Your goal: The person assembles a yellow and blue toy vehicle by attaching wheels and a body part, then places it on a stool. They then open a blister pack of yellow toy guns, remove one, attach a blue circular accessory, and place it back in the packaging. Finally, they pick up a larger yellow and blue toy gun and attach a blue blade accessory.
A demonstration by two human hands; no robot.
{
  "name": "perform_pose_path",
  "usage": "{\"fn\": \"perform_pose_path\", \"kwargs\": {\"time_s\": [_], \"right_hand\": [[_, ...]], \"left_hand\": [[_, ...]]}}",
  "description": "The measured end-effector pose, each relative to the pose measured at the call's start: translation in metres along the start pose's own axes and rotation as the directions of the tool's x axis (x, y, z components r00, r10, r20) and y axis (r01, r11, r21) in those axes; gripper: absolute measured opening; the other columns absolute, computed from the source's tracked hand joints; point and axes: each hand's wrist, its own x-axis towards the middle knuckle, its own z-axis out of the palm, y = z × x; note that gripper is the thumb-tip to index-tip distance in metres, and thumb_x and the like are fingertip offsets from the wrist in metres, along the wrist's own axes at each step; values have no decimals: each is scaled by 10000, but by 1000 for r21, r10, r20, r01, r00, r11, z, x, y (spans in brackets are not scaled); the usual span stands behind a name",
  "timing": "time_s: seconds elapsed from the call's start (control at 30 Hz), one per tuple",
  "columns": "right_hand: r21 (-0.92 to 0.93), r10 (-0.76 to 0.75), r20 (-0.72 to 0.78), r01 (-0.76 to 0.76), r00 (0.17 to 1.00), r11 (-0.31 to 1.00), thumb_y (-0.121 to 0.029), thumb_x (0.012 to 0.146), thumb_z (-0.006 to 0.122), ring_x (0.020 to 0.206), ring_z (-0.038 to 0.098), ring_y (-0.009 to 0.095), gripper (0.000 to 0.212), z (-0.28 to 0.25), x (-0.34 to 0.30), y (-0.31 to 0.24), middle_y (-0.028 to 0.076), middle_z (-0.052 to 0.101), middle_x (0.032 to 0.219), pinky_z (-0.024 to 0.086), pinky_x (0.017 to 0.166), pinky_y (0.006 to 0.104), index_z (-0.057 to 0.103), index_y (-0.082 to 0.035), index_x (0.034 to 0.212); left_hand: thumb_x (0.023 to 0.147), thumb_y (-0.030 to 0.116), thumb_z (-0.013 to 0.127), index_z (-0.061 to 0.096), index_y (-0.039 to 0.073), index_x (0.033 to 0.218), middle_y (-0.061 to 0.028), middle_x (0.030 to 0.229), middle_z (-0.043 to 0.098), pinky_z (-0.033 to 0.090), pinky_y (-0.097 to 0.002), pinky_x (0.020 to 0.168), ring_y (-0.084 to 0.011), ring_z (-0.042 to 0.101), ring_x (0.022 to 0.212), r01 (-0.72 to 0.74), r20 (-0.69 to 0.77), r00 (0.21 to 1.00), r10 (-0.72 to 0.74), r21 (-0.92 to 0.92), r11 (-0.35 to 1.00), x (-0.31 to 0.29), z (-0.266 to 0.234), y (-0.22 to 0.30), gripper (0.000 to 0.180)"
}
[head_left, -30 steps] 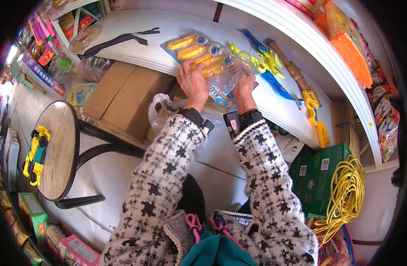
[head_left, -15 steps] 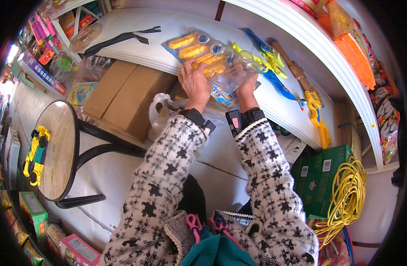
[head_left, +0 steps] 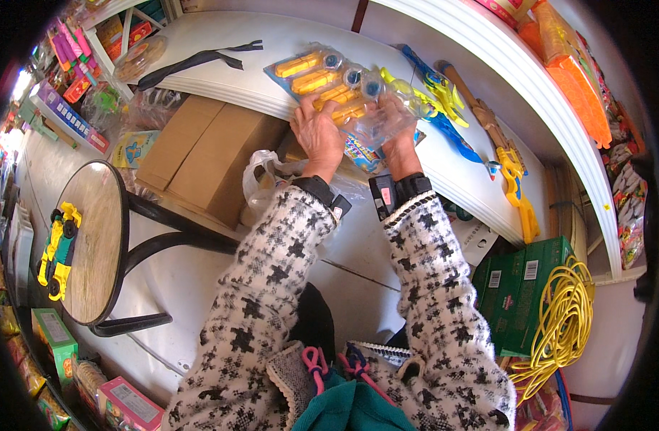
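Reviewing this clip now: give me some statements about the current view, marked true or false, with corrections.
1. The left hand and right hand both touch the toy pack. True.
2. The black strap lies on the floor. False: the strap lies on the white shelf.
3. A toy vehicle is on the round stool. True.
4. The yellow cable is on that stool. False: the yellow cable is by the green box.
5. The cardboard box is left of both hands. True.
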Motion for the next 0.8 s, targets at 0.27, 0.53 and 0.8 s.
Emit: {"fn": "perform_pose_path", "kwargs": {"time_s": [0.27, 0.53, 0.8], "right_hand": [[-39, 63, -7, -63, 998, 997, -59, 869, 660, 752, 640, 217, 214, -8, 3, -5, 120, 663, 908, 559, 656, 326, 626, 44, 1053], [-236, -134, -99, 108, 986, 966, -37, 794, 717, 526, 562, 172, 163, -3, -6, -8, 100, 648, 729, 439, 460, 308, 667, 84, 890], [-630, -311, 26, 257, 950, 733, -148, 802, 726, 661, 624, 141, 279, -13, -4, -5, 83, 694, 782, 504, 597, 294, 708, 44, 1003]], "left_hand": [[616, 218, 846, 697, 194, 997, -56, 1203, 514, 381, -443, 963, -301, 496, 1106, 9, 8, 1000, -9, 6, 1000, -1, 2, 0, 410], [628, 301, 848, 697, 190, 962, -29, 1221, 483, 338, -532, 973, -285, 460, 1133, -13, 7, 1000, 13, 6, 1000, 1, 8, -6, 383], [635, 320, 845, 694, 182, 946, -31, 1225, 482, 345, -540, 969, -288, 466, 1126, -18, -8, 1000, 18, 2, 1000, 1, 7, -5, 372]]}}
